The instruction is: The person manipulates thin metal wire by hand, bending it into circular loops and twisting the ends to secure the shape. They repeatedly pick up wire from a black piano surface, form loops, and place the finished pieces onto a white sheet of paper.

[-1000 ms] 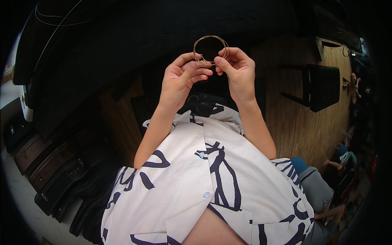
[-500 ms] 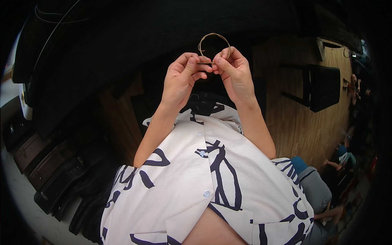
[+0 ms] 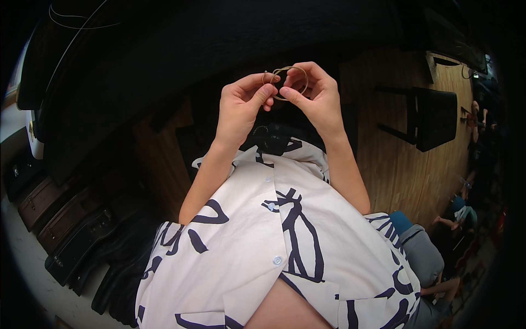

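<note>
Down it came, golden wire coil point(image 3: 282, 68), dipping lower since half second earlier, loose end curled up by left hand's point(image 3: 239, 101) index finger. Right hand point(image 3: 318, 92) grasped coil, thumb at near rim. Left fingertips met its left side; pinch firm or not, couldn't tell. Coil hung mid-air, beyond patterned shirt point(image 3: 246, 230).

Black seat point(image 3: 436, 119) on wooden floor point(image 3: 402, 178)

Wire coil point(image 3: 285, 68) | thin, golden-brown | looped (one end poking leftward) | between both hands point(image 3: 239, 102) point(image 3: 319, 94)
</note>
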The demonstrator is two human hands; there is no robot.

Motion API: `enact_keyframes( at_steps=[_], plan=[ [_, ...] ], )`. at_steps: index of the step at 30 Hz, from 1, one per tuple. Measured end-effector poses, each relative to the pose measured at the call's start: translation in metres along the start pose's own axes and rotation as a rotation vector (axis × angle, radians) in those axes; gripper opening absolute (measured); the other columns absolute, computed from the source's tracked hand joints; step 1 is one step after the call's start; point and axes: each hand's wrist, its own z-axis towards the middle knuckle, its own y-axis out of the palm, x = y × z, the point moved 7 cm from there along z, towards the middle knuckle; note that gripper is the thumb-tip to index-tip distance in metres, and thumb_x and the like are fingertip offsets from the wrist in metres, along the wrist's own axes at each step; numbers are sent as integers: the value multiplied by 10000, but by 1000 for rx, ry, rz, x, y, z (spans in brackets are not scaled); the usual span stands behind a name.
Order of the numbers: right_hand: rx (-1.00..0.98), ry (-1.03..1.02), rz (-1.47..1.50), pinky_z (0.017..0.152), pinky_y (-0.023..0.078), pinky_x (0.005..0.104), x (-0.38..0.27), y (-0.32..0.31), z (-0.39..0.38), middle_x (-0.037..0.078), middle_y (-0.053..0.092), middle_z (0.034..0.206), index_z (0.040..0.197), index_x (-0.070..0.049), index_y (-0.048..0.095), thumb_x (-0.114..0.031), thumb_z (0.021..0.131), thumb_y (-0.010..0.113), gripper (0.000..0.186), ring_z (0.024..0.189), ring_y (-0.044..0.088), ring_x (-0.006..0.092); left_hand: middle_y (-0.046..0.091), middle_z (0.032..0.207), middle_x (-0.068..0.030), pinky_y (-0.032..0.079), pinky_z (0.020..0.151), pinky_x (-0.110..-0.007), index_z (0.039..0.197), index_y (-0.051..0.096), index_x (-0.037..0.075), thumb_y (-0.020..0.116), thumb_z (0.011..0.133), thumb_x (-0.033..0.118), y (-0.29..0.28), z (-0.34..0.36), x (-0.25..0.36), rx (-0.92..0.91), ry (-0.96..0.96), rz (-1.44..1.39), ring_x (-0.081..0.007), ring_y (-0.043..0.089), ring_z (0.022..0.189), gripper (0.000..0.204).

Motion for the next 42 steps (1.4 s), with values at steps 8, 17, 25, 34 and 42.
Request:
enact_keyframes(
  at_steps=[8,17,25,34,42],
  plan=[
    [-109,-129,-446,547,458,234,-23,-2,4,80,706,758,967,-10,725,-40,850,736,121,581,604,110,739,832,-57,515,607,-196,1039,734,-19,708,894,8,2,-5,20,94,49,451,-65,642,681,150],
    [-84,-253,-621,548,496,272,-40,3,1,106,706,782,889,5,722,1,818,730,71,603,658,196,728,805,-36,469,570,-187,1008,762,2,746,865,3,9,-8,30,89,324,578,-56,627,664,144],
    [-26,-320,-665,520,488,271,-46,1,-4,109,702,770,859,6,720,10,809,732,51,581,654,197,708,805,-26,427,536,-177,944,787,40,774,840,14,21,-9,41,-51,459,763,-48,602,629,109],
    [-3,-303,-590,508,473,243,-48,-2,-7,83,694,737,833,6,710,11,784,735,56,554,633,147,720,835,-24,393,491,-163,906,791,42,777,794,33,23,-15,48,5,426,775,-33,581,607,113],
    [-8,-276,-553,502,456,228,-51,2,-7,75,677,693,808,4,699,3,776,730,45,545,623,126,705,830,-20,386,471,-188,873,786,58,794,778,49,24,-16,54,50,564,763,-47,564,576,96]
  ],
)
